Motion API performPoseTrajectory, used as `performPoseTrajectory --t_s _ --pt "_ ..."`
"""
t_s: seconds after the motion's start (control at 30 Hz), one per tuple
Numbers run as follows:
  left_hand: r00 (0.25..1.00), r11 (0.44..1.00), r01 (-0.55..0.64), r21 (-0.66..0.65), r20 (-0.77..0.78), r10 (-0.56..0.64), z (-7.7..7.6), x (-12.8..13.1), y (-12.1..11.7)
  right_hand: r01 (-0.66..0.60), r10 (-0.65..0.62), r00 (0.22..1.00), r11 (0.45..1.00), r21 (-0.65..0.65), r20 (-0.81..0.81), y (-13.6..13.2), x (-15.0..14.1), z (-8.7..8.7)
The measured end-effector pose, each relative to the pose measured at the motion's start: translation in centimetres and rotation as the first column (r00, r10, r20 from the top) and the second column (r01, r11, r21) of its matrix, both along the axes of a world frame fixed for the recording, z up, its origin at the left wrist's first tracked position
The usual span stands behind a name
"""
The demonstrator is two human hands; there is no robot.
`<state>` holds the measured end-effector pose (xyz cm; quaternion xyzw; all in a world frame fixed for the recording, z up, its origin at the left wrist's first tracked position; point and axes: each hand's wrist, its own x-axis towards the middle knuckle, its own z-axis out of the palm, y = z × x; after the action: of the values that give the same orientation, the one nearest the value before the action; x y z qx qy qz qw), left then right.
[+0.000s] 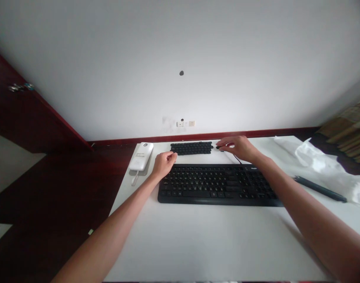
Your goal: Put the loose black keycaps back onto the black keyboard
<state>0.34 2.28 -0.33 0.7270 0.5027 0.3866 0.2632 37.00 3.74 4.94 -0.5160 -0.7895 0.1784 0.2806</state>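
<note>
A full-size black keyboard (197, 182) lies across the white table. Behind it, rows of black keycaps (191, 148) sit close together in a block. My left hand (165, 163) is curled closed near the left front corner of that block, above the keyboard's back left corner. Whether anything is inside its fingers is hidden. Past the block's right end, my right hand (237, 147) pinches a small black keycap (218, 147) between thumb and fingers, low over the table. The keyboard's right end is partly covered by my right forearm.
A white handheld device (141, 156) with a wrist strap lies on the table (197, 239) at the left. To the right are a dark slim tool (321, 189) and a crumpled white plastic bag (324, 161). A black cable (237, 159) runs behind the keyboard. The wall stands beyond.
</note>
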Motion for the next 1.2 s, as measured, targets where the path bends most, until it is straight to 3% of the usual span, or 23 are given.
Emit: performPoseTrajectory --t_s 0.17,0.3,0.67,1.0,1.2 --pt "1.0 1.0 -0.002 0.001 0.005 0.002 0.0 0.0 0.0 0.038 -0.035 0.998 0.997 -0.074 0.051 -5.0 1.6 -1.3" --pt "1.0 1.0 -0.011 0.015 0.002 0.011 0.0 0.0 -0.2 0.041 -0.041 0.999 0.99 -0.134 0.004 -7.0 1.9 -1.7" --pt "1.0 0.999 -0.006 0.041 -0.028 0.007 0.2 0.0 -0.4 0.046 -0.041 0.999 0.987 -0.155 0.03 -7.7 0.8 -1.5" --pt "0.999 0.999 -0.007 0.045 -0.045 0.009 0.4 0.1 -0.5 0.021 -0.012 0.991 0.998 -0.067 0.132 -8.0 0.1 -1.3" --pt "0.999 0.999 0.0 0.05 -0.044 0.002 0.4 0.1 -0.4 0.038 -0.03 0.996 0.995 -0.095 0.088 -8.1 0.0 -1.0"
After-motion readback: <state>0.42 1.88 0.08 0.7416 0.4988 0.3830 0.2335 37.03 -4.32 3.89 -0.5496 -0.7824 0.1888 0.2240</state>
